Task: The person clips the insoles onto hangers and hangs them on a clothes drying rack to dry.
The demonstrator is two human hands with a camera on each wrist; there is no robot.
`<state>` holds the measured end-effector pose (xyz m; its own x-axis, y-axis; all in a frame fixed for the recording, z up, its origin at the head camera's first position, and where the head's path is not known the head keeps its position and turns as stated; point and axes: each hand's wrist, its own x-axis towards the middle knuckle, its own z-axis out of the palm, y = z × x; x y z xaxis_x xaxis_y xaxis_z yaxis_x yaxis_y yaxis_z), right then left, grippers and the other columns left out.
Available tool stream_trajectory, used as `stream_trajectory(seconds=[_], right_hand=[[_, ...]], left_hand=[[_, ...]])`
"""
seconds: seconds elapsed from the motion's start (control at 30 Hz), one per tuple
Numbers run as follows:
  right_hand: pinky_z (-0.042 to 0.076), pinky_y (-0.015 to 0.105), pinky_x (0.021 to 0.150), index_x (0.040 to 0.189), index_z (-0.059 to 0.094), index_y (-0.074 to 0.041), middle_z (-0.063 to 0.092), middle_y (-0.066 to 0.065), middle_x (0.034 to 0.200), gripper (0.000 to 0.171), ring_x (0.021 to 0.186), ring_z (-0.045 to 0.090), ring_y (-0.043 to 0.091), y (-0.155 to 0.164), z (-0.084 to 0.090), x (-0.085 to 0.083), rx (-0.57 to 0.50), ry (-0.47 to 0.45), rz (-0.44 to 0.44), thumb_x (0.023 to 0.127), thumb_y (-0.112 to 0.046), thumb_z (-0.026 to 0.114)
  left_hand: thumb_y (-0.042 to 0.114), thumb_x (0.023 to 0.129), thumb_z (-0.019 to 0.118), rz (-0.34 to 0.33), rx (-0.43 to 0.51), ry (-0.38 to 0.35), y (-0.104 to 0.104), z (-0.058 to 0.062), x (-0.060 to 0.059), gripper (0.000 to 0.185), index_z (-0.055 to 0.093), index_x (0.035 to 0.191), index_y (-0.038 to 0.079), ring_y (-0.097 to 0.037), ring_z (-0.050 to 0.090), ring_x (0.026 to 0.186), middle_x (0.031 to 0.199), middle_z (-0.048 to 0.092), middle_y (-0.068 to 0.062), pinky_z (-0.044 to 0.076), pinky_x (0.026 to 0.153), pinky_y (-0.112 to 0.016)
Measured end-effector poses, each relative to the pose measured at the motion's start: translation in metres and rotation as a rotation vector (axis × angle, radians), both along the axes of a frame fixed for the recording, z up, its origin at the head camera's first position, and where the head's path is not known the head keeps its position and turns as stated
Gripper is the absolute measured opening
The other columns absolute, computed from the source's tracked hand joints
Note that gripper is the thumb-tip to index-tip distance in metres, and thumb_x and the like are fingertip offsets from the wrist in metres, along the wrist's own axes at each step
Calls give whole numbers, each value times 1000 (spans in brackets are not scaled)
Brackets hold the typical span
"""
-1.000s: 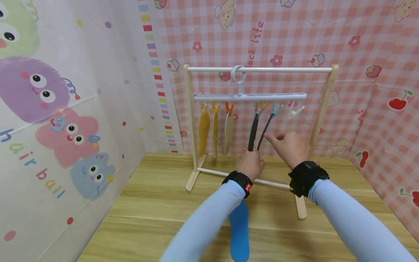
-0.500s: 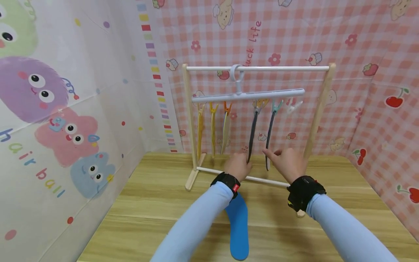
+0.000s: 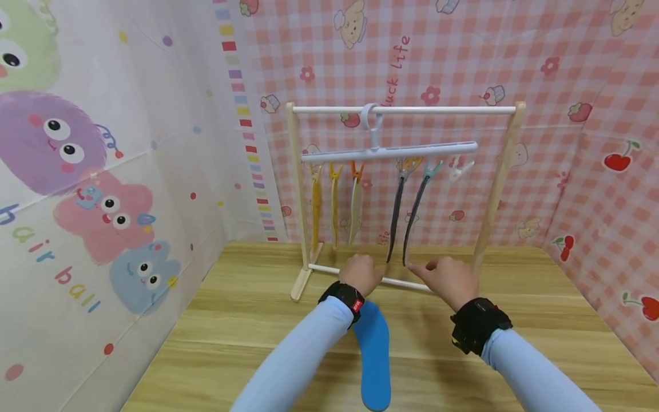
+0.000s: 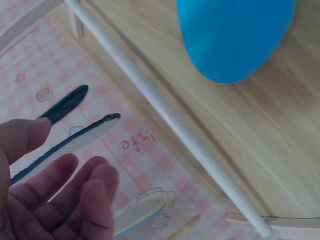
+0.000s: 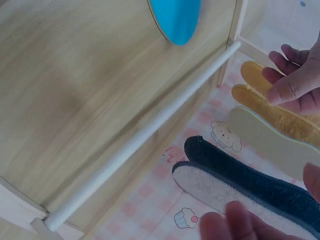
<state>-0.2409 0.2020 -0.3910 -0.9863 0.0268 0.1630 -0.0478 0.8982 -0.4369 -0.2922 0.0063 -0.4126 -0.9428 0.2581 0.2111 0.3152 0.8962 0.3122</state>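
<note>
A wooden table [image 3: 247,320] carries a small drying rack [image 3: 507,166] with a white clip hanger [image 3: 391,151]. 5 insoles hang from its clips; the 2 dark insoles [image 3: 396,220] dangle just above both hands. The blue insole [image 3: 374,357] lies flat beneath the left forearm. Left hand [image 3: 361,273] and right hand [image 3: 448,279] hover with fingers relaxed, apart, holding nothing.

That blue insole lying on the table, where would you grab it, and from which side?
Probably at the rounded end nearest the rack. The blue insole lies flat on the wooden table, so a pinch across its thin edge, coming down from above, looks easiest. The left hand hovers closest to that end, with fingers relaxed and holding nothing.
</note>
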Motion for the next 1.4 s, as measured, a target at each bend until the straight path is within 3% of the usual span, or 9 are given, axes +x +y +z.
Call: stream_trajectory(seconds=[0.17,0.33,0.5,0.67,0.77,1.03,1.2,1.4], right_hand=[[48,43,57,100,76,-2,71,12,83,60,67,62,26,-3,-11,7,58,-6,20,90,-59,61],[46,43,56,99,74,0,66,7,75,59,60,57,21,-6,-19,13,108,-61,60,89,-57,64],[45,42,57,91,72,-1,60,4,70,52,60,54,21,-8,-21,18,122,-131,89,88,-53,68],[43,37,54,87,73,-2,60,4,68,50,59,54,20,-9,-22,22,148,-181,123,87,-52,69],[45,39,56,88,74,-2,63,4,72,51,62,57,19,-9,-23,24,176,-198,148,86,-53,70],[41,36,54,73,66,-9,57,1,65,44,60,52,19,-7,-26,32,218,-312,181,82,-51,75],[37,33,53,75,66,-9,54,0,65,41,59,49,18,-7,-26,36,204,-375,186,80,-48,78],[36,33,53,77,67,-7,55,0,65,43,59,49,18,-7,-29,37,219,-373,188,79,-49,78]], left_hand=[[34,88,75,5,-61,-50,-8,-9,5,43,51,58,15,-13,49,51,56,48,2,37,46,-28],[33,86,77,16,-44,-93,-13,-16,7,50,43,54,14,-12,41,48,52,38,3,31,44,-27],[36,87,77,10,-85,-108,-18,-21,11,37,58,65,12,-14,50,55,59,52,1,40,50,-28],[38,88,74,-2,-149,-115,-25,-28,14,47,51,55,13,-14,50,54,55,51,0,40,51,-28],[39,88,74,-1,-183,-121,-28,-32,16,45,54,57,13,-15,53,55,57,53,-1,42,52,-29],[55,85,71,74,-340,-216,-29,-41,21,45,69,70,13,-16,63,68,72,64,-2,50,60,-34],[65,82,68,92,-421,-235,-29,-49,22,53,66,66,15,-11,57,59,65,61,1,47,55,-30],[72,77,68,106,-450,-246,-29,-64,23,59,63,63,15,-9,46,51,59,53,4,36,47,-26]])
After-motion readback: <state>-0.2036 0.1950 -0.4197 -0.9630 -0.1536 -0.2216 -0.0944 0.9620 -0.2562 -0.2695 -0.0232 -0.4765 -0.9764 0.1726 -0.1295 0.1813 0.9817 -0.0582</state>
